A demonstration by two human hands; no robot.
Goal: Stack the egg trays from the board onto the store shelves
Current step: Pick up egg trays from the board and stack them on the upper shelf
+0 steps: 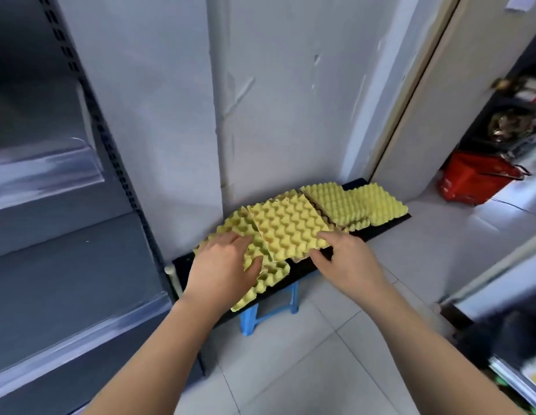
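Presently left hand (222,265) presses flat on left tray (234,223); right hand (347,262) pinches middle tray (287,229).

Two bare hands on yellow egg trays laid along a black board (386,226).
The left hand (223,265) rests flat on the nearest tray (274,271). The right hand (349,263) pinches the near corner of the middle tray (287,224), which overlaps it. Farther trays (350,202) lie beyond. A blue stool (269,311) stands underneath, with grey shelves (66,265) to the left.
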